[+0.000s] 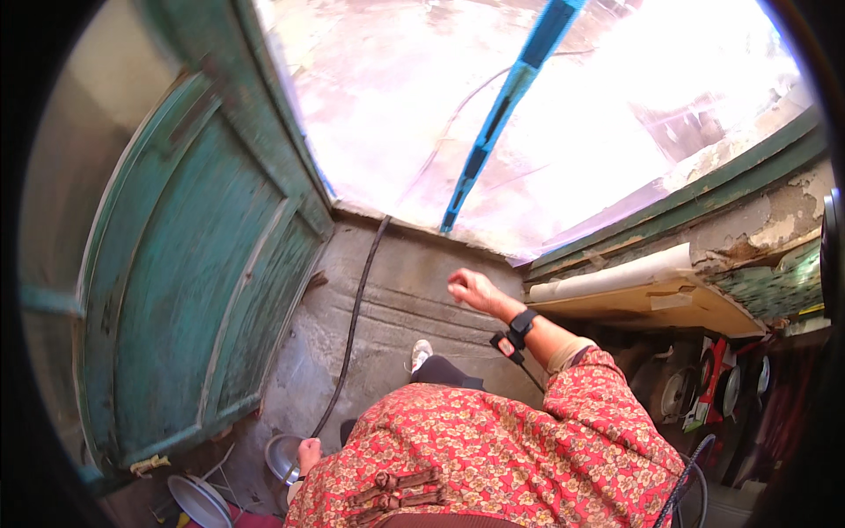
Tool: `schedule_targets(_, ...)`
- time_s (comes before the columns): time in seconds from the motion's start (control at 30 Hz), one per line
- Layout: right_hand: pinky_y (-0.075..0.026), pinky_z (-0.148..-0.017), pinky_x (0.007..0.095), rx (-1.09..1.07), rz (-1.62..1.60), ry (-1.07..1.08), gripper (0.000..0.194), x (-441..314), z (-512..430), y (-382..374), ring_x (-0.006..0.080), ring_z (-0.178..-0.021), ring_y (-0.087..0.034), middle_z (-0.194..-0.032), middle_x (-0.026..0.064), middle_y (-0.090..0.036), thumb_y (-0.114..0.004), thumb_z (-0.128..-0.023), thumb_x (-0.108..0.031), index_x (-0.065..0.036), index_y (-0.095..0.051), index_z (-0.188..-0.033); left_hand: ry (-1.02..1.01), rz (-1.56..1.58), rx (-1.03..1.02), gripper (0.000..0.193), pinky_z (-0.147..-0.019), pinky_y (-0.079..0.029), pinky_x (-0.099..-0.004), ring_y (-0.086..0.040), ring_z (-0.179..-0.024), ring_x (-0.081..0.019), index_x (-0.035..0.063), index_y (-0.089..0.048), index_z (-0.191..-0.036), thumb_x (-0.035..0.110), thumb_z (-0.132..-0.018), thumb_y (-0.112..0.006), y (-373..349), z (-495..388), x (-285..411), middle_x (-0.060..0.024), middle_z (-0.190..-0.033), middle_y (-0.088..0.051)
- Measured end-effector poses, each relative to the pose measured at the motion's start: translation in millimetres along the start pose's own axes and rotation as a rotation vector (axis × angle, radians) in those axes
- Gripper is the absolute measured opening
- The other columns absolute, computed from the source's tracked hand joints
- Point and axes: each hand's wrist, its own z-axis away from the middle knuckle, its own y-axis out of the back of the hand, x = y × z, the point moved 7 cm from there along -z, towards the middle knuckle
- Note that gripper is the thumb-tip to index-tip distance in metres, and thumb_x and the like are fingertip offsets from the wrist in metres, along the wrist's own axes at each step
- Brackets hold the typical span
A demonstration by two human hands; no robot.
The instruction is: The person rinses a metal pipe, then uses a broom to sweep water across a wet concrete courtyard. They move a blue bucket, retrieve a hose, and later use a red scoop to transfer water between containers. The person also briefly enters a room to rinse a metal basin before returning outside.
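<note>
My right hand (472, 289) is held out over the concrete floor near the doorway, fingers loosely curled with nothing in them. A black strap with a small device (515, 336) sits on that wrist. My left hand (309, 455) is low at my left side, partly covered by the red floral garment (455, 449). It is beside the upper end of a dark hose or cable (356, 310), which runs over the floor and out across the threshold; whether the fingers grip it cannot be told. A metal basin (282, 455) stands just beside that hand.
A worn green wooden door (191, 264) stands open at left. A blue strip (485, 132) hangs in the bright doorway. At right are a board with a white roll (614, 272) and shelves of pot lids (731, 389). Another basin (198, 501) lies lower left. My shoe (420, 353) points towards the threshold.
</note>
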Motion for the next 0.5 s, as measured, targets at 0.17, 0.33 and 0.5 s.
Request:
schedule_targets(0.17,-0.045,-0.066,0.0254,-0.019,-0.254,0.275,0.03,-75.4,-81.6,104.7,0.0119,-0.074,-0.056,-0.078,0.0062,-0.057,-0.052,-0.086,-0.021,0.002,-0.05,-0.105,0.263,0.13,-0.329,0.023,-0.052,-0.044,-0.0278,-0.052,-0.055,-0.0117,-0.0001,-0.057,-0.087,0.021,-0.08,-0.056,-28.4,-46.6,99.1,-0.0037,-0.068,-0.057)
schedule_targets(0.33,-0.047,-0.064,0.0277,0.079,-0.224,0.308,0.03,-123.9,-152.7,180.5,0.0129,-0.068,-0.057,-0.079,0.0094,-0.06,-0.053,-0.084,-0.023,0.002,-0.053,-0.1,-0.067,-0.072,-0.41,0.023,-0.05,-0.045,-0.0282,-0.053,-0.054,-0.0121,-0.0011,-0.058,-0.084,0.021,-0.078,-0.058,-52.5,-101.2,271.1,-0.0048,-0.066,-0.058)
schedule_targets(0.5,-0.047,-0.067,0.026,0.195,-0.271,0.207,0.028,-131.7,-206.2,279.4,0.0123,-0.075,-0.057,-0.083,0.0062,-0.059,-0.05,-0.084,-0.02,0.001,-0.052,-0.103,-0.486,-0.276,-0.39,0.024,-0.055,-0.046,-0.0284,-0.055,-0.061,-0.013,-0.001,-0.059,-0.087,0.021,-0.077,-0.059,-123.8,-145.1,536.4,-0.0062,-0.068,-0.059)
